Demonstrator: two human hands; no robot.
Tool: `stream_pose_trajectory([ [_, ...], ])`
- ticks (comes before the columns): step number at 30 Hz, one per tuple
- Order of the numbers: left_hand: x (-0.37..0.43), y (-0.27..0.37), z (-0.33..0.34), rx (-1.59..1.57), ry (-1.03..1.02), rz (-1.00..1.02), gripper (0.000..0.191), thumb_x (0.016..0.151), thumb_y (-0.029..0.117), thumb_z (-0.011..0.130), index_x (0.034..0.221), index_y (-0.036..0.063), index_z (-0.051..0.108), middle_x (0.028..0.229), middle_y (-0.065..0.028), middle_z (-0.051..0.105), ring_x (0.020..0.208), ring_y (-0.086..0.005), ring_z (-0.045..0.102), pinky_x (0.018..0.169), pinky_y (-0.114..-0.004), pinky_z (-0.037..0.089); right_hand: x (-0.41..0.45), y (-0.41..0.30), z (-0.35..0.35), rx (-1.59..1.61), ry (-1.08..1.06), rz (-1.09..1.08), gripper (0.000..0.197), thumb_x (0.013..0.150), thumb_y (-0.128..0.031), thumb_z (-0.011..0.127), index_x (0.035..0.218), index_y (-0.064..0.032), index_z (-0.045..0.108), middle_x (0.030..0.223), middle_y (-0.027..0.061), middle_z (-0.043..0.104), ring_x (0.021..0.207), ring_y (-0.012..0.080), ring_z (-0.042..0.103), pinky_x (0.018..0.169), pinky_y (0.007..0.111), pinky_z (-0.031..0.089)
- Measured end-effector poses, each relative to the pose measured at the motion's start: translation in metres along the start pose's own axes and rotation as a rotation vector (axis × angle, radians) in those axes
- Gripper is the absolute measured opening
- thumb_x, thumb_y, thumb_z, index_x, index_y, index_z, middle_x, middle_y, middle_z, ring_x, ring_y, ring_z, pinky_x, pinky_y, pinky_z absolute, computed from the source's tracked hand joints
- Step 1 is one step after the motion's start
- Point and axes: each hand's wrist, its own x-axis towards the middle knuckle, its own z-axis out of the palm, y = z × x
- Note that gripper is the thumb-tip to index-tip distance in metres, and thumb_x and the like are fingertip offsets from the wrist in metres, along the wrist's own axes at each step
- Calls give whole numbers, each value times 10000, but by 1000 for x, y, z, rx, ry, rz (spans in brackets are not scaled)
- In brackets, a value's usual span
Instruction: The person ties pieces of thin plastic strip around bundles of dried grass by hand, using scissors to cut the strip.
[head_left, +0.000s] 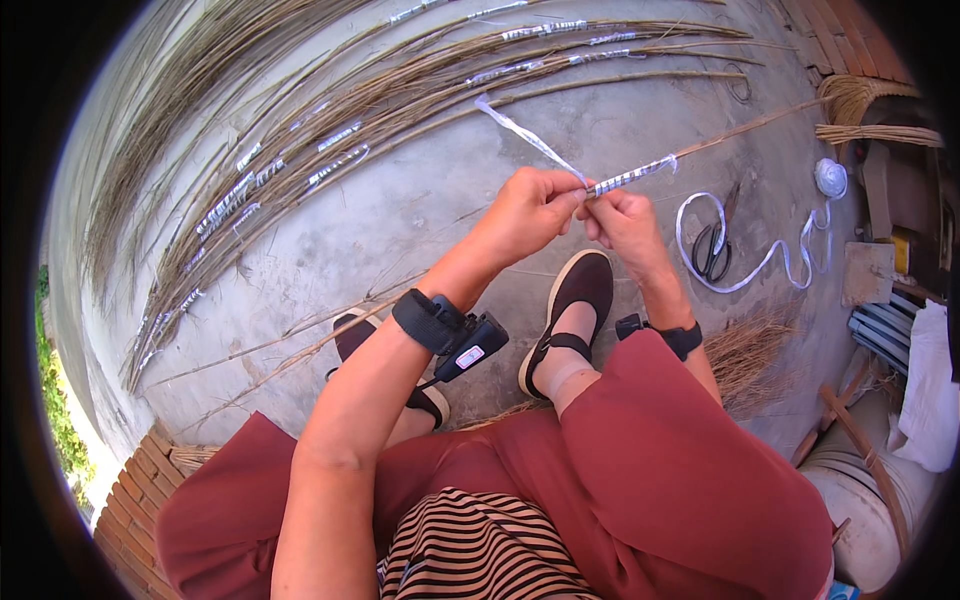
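My left hand (541, 206) pinches a thin stick bundle at the near end of its white strip wrapping (634, 175). The loose tail of the white plastic strip (529, 136) rises from those fingers and points up and left. Close beside it, my right hand (624, 225) grips the same bundle from below, fingers curled around it. The bare end of the stick bundle (750, 133) runs up to the right. Behind my fingers part of the bundle is hidden; thin twigs continue down and left past my left forearm.
Long stick bundles with white wrappings (420, 97) lie across the concrete floor at upper left. To the right are black-handled scissors (711, 251), a curling white strip (769, 259) and its roll (831, 178). A twig pile (750, 360), a straw broom (855, 97) and a pale bucket (862, 510) stand or lie rightward.
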Motion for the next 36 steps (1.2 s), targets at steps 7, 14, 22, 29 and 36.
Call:
stream_pose_trajectory([
  [7, -3, -14, 3, 493, 155, 100, 170, 829, 110, 526, 916, 11, 634, 631, -116, 535, 573, -206, 490, 516, -308, 401, -12, -29, 18, -508, 431, -640, 163, 820, -159, 593, 827, 1, 625, 676, 35, 565, 529, 79, 488, 471, 220, 375],
  [14, -2, -12, 4, 502, 178, 63, 176, 806, 152, 537, 845, 6, 627, 719, -223, 580, 660, -366, 585, 593, -386, 457, 0, -30, 17, -211, 169, -365, 169, 846, -152, 568, 844, 9, 620, 781, 52, 617, 647, 83, 551, 577, 199, 423],
  [22, 8, 5, -23, 341, 212, 23, 216, 813, 166, 534, 820, -24, 636, 548, -68, 530, 502, -103, 455, 477, -272, 382, -30, -7, 12, 466, 95, -213, 161, 910, -155, 476, 879, -12, 542, 745, 23, 578, 588, 48, 503, 499, 165, 391],
  [29, 1, 28, 5, 166, 23, -34, 219, 876, 159, 513, 794, -17, 614, 553, 21, 475, 513, -44, 395, 459, -209, 314, 28, 65, -8, 1137, -280, 83, 102, 890, -111, 490, 890, -15, 522, 684, -8, 519, 544, 31, 472, 427, 156, 353],
  [36, 0, 36, 11, -148, -83, -248, 221, 889, 179, 499, 796, 10, 607, 533, 16, 480, 432, -23, 330, 387, -188, 225, 35, 34, 10, 794, -243, -81, 144, 863, -109, 528, 912, 21, 569, 784, 72, 598, 662, 132, 582, 571, 232, 482],
])
